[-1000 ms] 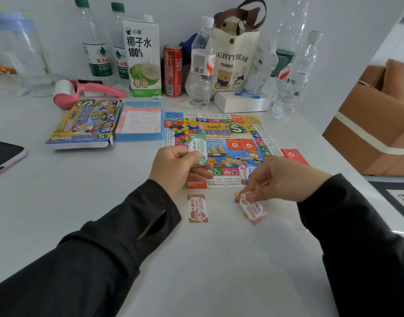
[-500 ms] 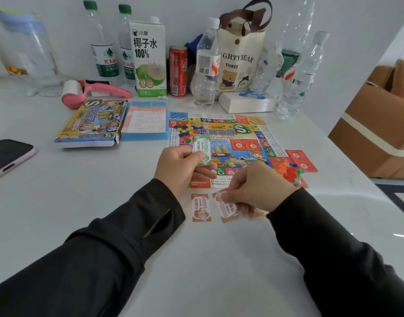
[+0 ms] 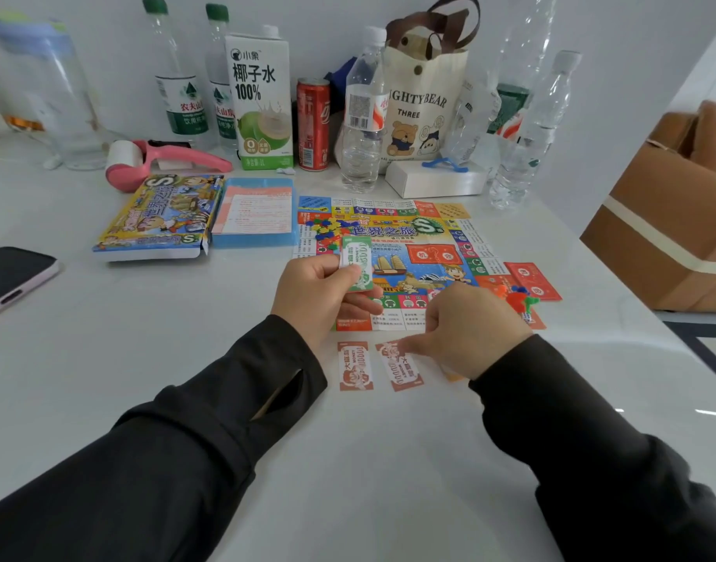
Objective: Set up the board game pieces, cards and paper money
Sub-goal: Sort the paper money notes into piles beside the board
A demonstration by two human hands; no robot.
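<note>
The colourful game board [image 3: 413, 253] lies flat on the white table. My left hand [image 3: 319, 294] holds a small stack of paper money with a green note [image 3: 357, 263] on top, above the board's near edge. Two orange notes lie on the table just below the board: one [image 3: 355, 366] flat and square, the second [image 3: 400, 369] slightly tilted. My right hand [image 3: 469, 330] rests over the second note's top, a fingertip touching it. A yellowish note edge [image 3: 451, 375] peeks from under that hand. Small plastic pieces [image 3: 325, 229] sit on the board's far left; pawns [image 3: 518, 296] and red cards [image 3: 532, 279] lie at its right.
The game box [image 3: 157, 217] and a blue tray with a rules sheet [image 3: 254, 210] lie left of the board. A phone [image 3: 11, 277] is at the far left. Bottles, a carton [image 3: 263, 99], a can [image 3: 313, 123] and a tote bag [image 3: 423, 103] line the back. A cardboard box [image 3: 668, 221] stands right.
My right hand carried the second orange note leftwards and laid it beside the first one. My left hand kept its stack in place.
</note>
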